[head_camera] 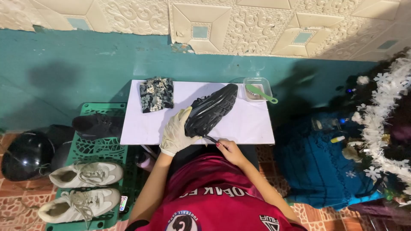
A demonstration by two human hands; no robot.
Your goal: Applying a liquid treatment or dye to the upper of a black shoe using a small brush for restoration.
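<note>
The left hand (176, 131), in a pale glove, was wrapped around the heel end of a black shoe (212, 109) at the centre of the frame, its forearm rising from the lower middle. The bare right hand (228, 149), fingers pinched shut, gripped a thin dark tool (210, 138) whose tip touched the shoe's near end. The shoe lay sole up on the white bench (252, 124), its long axis slanting from the hands toward the upper right, toe pointing that way. Just beyond the toe sat a clear container (258, 89) with a green brush (261, 93) across it. A folded patterned cloth (156, 94) lay on the bench's upper left part, well apart. Left of the bench, a green crate (102, 147) carried another black shoe (96, 125) and two white sneakers (83, 188), with a black helmet (26, 155) at the far left.
</note>
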